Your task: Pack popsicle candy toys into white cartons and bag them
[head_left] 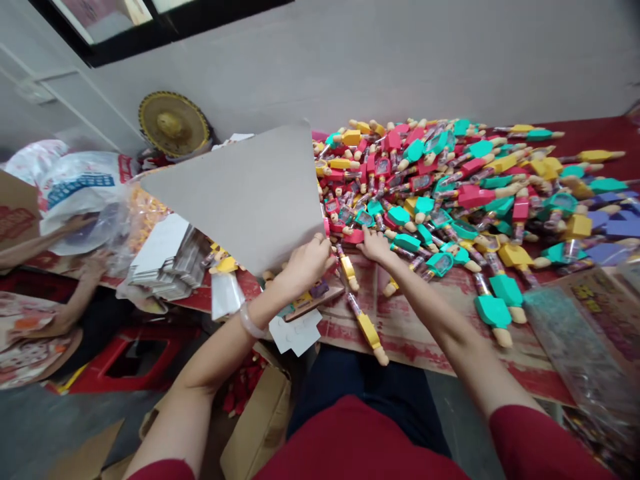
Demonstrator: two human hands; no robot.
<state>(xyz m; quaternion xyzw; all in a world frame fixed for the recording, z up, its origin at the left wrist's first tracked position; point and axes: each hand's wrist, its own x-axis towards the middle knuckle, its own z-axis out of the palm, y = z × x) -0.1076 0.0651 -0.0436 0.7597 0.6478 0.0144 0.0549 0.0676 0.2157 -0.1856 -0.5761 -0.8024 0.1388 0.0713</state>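
A large plain grey cardboard sheet (pixel 250 193) stands tilted over the table, its lower right corner by my left hand (pixel 309 265). The fingers of that hand are closed at the sheet's edge. My right hand (pixel 375 245) reaches to the near side of a heap of plastic toys, its fingers closed on the end of a red toy (pixel 354 236). The toys have flat red, green, yellow or purple bodies, clear tubes and beige tips. Two yellow toys (pixel 369 329) lie between my arms. Under my left wrist is a partly hidden open box (pixel 315 303) with coloured things inside.
White folded cards (pixel 165 257) are stacked at left, by a clear bag of orange pieces (pixel 143 213). Another person's hands (pixel 83 223) work at far left. A plastic-wrapped carton (pixel 590 313) stands at right. An open carton (pixel 260 420) sits below the table edge.
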